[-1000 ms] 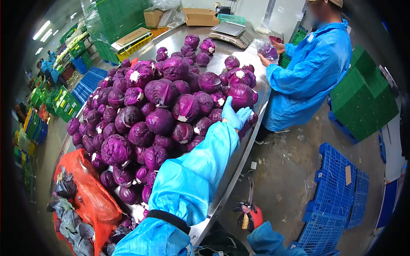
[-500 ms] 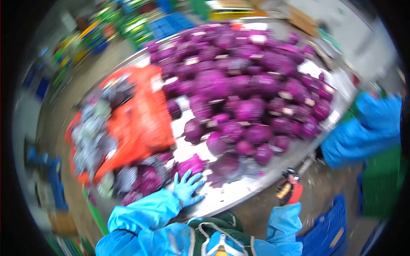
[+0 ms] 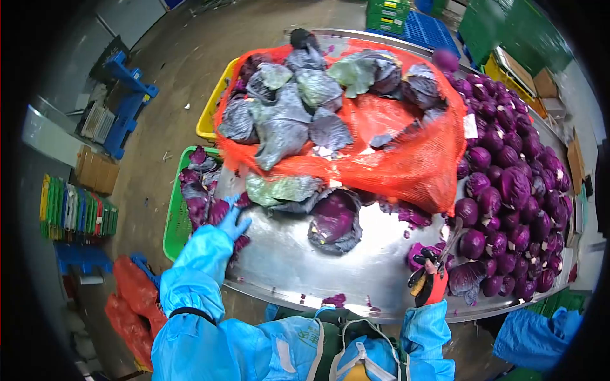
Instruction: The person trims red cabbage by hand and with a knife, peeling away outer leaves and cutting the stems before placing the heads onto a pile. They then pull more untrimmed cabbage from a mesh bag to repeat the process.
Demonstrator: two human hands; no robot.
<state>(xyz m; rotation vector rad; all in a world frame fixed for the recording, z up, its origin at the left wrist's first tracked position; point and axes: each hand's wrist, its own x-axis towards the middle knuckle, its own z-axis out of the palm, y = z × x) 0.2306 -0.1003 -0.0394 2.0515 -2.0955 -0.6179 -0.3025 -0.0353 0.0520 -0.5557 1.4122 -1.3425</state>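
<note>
My left hand [image 3: 232, 221], in a blue glove, is at the table's left edge with its fingers apart, touching or just over purple leaf scraps beside the green basket [image 3: 176, 222]. In my right hand [image 3: 432, 282], in a red and black glove, is a knife [image 3: 452, 238] with a yellowish handle, its blade pointing up. Between the hands a purple cabbage [image 3: 335, 219] with dark outer leaves sits on the metal table [image 3: 289, 270]. Behind it, an orange-red mesh bag [image 3: 413, 171] lies open, with leafy cabbages [image 3: 318, 89] on it.
A big pile of trimmed purple cabbages [image 3: 515, 184] covers the table's right side. A yellow crate [image 3: 210, 117] stands beyond the left edge. Red mesh bags [image 3: 133, 311] lie on the floor at lower left. Blue cloth [image 3: 537, 336] hangs at lower right.
The view has swung left, so the mesh bag and cabbage pile appear farther right. My left hand has moved from the table's front to its left edge. My right hand is now over the table.
</note>
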